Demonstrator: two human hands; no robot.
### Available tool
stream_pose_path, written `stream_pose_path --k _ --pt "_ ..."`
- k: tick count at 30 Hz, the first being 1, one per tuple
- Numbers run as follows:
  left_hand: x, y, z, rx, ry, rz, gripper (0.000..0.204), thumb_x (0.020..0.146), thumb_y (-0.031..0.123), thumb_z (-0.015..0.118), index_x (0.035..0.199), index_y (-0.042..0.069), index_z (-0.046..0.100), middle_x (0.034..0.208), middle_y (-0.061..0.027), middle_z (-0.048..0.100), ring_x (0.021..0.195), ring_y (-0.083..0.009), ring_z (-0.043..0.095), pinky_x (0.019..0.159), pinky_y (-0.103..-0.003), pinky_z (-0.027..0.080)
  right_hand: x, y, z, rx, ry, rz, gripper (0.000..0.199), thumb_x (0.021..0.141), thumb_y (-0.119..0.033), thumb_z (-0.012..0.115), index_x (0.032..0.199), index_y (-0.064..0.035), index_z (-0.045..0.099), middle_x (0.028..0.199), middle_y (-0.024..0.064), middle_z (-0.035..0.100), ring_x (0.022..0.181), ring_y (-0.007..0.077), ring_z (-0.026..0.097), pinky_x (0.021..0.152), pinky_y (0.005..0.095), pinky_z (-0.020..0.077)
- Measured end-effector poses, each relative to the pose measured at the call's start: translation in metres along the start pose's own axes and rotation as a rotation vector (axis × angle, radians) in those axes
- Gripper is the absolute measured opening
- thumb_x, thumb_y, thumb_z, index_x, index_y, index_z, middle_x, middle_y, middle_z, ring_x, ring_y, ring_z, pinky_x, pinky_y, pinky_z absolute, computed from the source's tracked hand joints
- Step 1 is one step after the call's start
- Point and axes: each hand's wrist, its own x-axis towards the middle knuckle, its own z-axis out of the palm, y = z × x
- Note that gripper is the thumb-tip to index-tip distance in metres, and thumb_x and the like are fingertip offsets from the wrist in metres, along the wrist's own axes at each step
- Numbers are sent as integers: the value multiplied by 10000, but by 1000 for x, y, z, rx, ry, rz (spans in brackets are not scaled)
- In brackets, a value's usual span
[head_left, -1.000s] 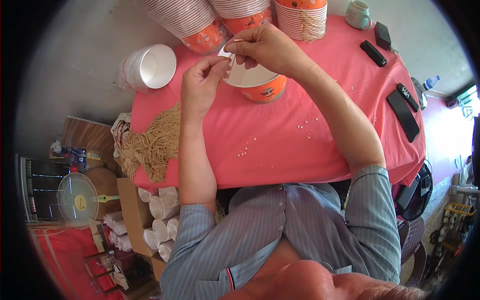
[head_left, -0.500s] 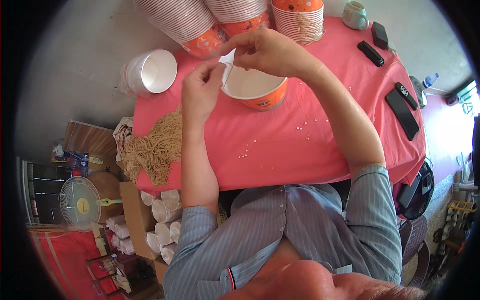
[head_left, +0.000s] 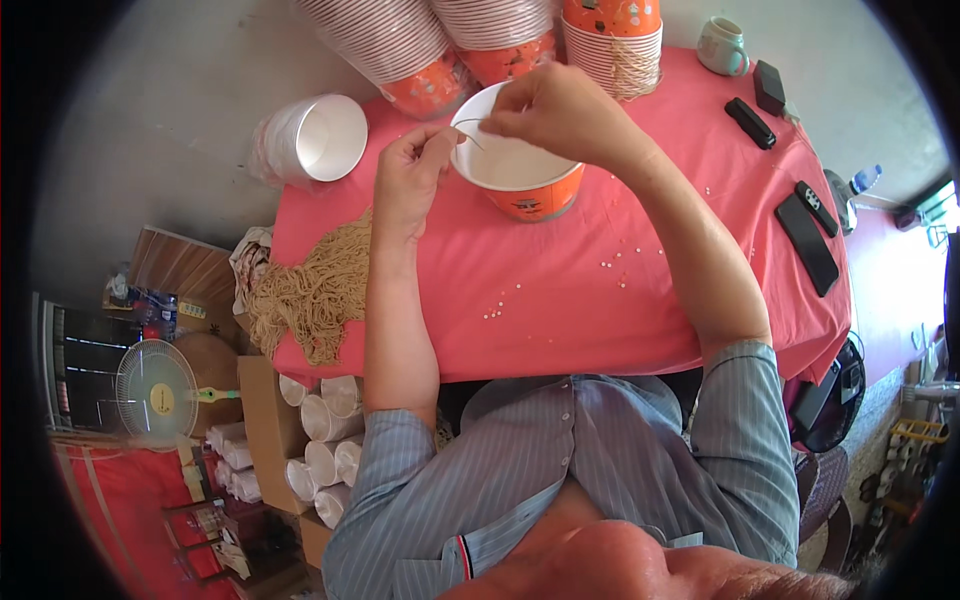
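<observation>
My left hand (head_left: 412, 170) and my right hand (head_left: 560, 112) are raised over the rim of a round paper tub (head_left: 530, 202), white inside and orange outside. Thumb and fingertips of the left are pinched on a thin, dark-looking string (head_left: 468, 121). It curves across to the pinched fingers of the right hand, and one loose end hangs over the tub's opening. A spread bundle of tan strings (head_left: 315, 290) lies by my left forearm at the table's left edge.
On the pink tablecloth (head_left: 560, 320) are scattered small white bits (head_left: 493, 316). Stacked tubs (head_left: 385, 50) stand at the back, white tubs (head_left: 330, 140) lie at left. A mug (head_left: 722, 46) and phone (head_left: 806, 243) sit right. A cardboard box (head_left: 268, 430) of white cups stands below left.
My hands have drawn slightly apart, and the string between them shows more plainly. The whole view has shifted a little; the tub and string bundle stay in place.
</observation>
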Motion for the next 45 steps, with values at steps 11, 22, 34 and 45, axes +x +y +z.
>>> stream_pose_path --k 11,22,34,45 --pt "2 -4 -3 16 -41 -5 201 1053 195 724 1028 15 809 727 71 575 628 -20 460 560 -223 325 5 8 20 9 10 -60 244 974 -265 755 1097 -79 854 962 143 817 888 290 771 858 410 595" --pt "4 -7 -12 -24 -73 -24 198 1041 203 755 1065 14 808 785 49 663 656 -21 517 578 -221 388 10 15 1 138 125 60 308 939 -309 779 1088 -51 856 952 143 818 889 271 791 850 403 612" --pt "1 -1 -9 -30 -9 -19 182 1056 193 756 1099 22 798 857 14 725 747 -50 628 622 -223 454 -4 3 15 -564 23 -119 207 957 -274 749 964 -81 824 899 137 802 844 325 784 747 476 611" --pt "-1 -6 -8 -48 -171 42 248 1078 203 699 1174 -1 803 962 -22 794 825 -34 656 617 -203 428 5 4 27 202 -3 -32 217 970 -293 770 1029 -107 866 859 61 811 816 186 778 766 356 592"
